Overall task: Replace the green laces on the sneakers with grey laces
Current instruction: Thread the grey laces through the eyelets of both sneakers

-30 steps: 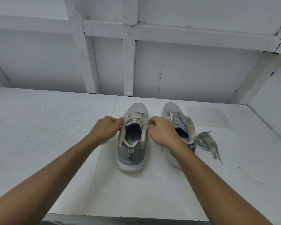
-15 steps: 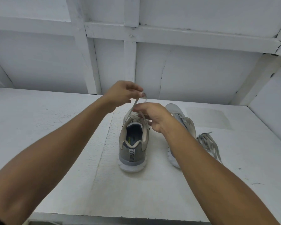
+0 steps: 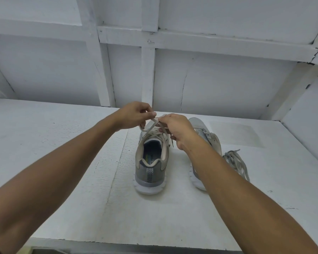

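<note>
Grey sneaker [image 3: 149,172] stands on the white table [image 3: 62,147], heel toward the camera and toe toward the wall [image 3: 228,88]. Both hands are over its front, above the eyelets. Left hand [image 3: 134,114] has fingers curled, thumb and forefinger pinching a pale lace [image 3: 150,125] just above the shoe. Right hand [image 3: 174,128] is right beside it, fingertips nearly meeting the left's, also pinching the lace; its other fingers are curled with more lace running under them. Lace strands drop from the pinch down to the top eyelets and look partly loose; a short end hangs beside the right palm. Cannot tell if there is a knot.

Second sneaker [image 3: 197,125] sits just to the right, same direction, mostly hidden by the right forearm; its toe, tongue and part of the sole show. Cannot tell how far it is laced.

Loose grey laces [image 3: 235,162] lie in a heap on the table just right of the second sneaker, near its heel, untouched by either hand.
</note>
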A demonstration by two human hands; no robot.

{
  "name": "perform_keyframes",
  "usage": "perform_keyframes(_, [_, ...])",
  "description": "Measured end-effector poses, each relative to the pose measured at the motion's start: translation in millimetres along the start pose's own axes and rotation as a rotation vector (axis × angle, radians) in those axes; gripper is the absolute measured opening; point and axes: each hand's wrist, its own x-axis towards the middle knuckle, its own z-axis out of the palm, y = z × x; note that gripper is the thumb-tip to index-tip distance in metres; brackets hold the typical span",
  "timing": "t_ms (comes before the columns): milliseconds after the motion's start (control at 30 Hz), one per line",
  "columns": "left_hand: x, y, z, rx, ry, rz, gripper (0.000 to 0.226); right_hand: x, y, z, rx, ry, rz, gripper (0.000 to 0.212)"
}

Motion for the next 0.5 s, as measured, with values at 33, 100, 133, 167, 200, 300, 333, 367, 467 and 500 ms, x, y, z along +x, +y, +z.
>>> perform_keyframes(33, [-1, 2, -1, 0.001, -0.005, -0.001, 0.026, 0, -2, 0, -0.034, 0.012, -0.015, 0.014])
perform_keyframes(100, [0, 5, -2, 0.088, -0.03, -0.007, 0.025, 2, -3, -2, -0.085, 0.037, -0.054, 0.02])
perform_keyframes(133, [-1, 5, -1, 0.163, -0.046, -0.011, 0.026, 3, -4, -3, -0.097, 0.043, -0.07, 0.021])
perform_keyframes(167, [-1, 6, -1, 0.225, -0.061, -0.014, 0.025, 4, -5, -4, -0.121, 0.041, -0.085, 0.021])
perform_keyframes(200, [-2, 8, 1, 0.259, -0.074, -0.014, 0.025, 5, -5, -5, -0.156, 0.035, -0.101, 0.019])
perform_keyframes(300, [-1, 9, 3, 0.286, -0.062, -0.003, 0.023, 8, -5, -8, -0.231, -0.012, -0.134, 0.015])
perform_keyframes(333, [0, 9, 4, 0.293, -0.048, 0.0, 0.022, 9, -5, -9, -0.247, -0.037, -0.135, 0.014])
perform_keyframes(367, [0, 10, 3, 0.295, -0.038, 0.001, 0.021, 9, -6, -10, -0.277, -0.071, -0.131, 0.012])
perform_keyframes(467, [0, 10, -5, 0.256, -0.043, -0.008, 0.014, 3, -7, -13, -0.47, -0.186, -0.126, 0.009])
perform_keyframes(500, [0, 9, -8, 0.24, -0.057, -0.011, 0.012, 1, -6, -13, -0.502, -0.216, -0.136, 0.009])
